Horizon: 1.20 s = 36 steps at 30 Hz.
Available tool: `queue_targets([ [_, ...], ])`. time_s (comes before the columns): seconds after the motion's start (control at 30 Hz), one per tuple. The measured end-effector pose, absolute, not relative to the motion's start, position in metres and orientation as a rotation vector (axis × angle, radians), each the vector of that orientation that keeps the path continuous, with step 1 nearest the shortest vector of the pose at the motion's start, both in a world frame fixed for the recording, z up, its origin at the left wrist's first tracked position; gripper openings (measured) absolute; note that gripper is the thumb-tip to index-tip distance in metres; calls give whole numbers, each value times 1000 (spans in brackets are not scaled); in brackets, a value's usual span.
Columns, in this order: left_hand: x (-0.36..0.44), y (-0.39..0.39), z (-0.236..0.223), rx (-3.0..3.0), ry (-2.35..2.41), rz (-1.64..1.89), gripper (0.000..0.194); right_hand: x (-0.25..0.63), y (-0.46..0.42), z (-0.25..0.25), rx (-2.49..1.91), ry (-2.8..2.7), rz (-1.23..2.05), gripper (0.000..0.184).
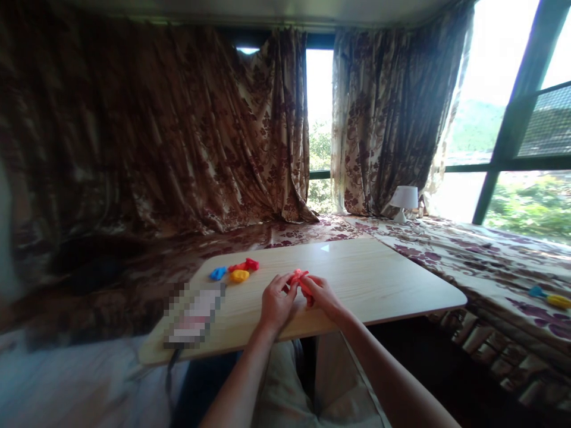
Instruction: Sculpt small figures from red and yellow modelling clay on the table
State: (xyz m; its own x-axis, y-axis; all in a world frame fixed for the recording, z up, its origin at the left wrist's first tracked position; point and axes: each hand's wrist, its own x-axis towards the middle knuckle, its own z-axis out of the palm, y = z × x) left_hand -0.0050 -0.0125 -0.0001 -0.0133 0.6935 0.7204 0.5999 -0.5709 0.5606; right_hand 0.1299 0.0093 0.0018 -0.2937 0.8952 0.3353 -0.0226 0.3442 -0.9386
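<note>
Above the near half of the pale wooden table (366, 279), both my hands meet at a soft, crumpled coral-red piece (305, 285); its exact kind does not show. My left hand (277, 297) pinches its left side between thumb and fingers. From the right, my right hand (322, 295) grips the same piece, and part of it hangs below those fingers. Farther left on the table lie a blue crumpled piece (218, 273), a yellow one (239, 276) and a red one (246, 265), close together.
A blurred-out flat device (196, 315) with a cable lies at the table's left edge. To the right, a floral-covered bed (446, 244) bears a white lamp (404, 202) and blue and yellow pieces (557, 301). Floral curtains (223, 131) hang behind.
</note>
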Motion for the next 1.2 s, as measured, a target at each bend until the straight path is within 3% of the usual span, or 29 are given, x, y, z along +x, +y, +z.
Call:
queue_targets([
  [0.43,-3,-13,-4,2340,1699,1712,25,125,9,0,-844,-1636,1058,38],
  [0.87,-7,-12,-3,2167,1419,1794,19,127,9,1,-820,-1601,1138,42],
  [1.07,-5,-15,1,1992,1444,1808,19,128,12,-1,-880,-1570,1012,38],
  [1.2,-7,-10,4,1615,1407,1693,34,127,11,-3,-851,-1632,752,27],
])
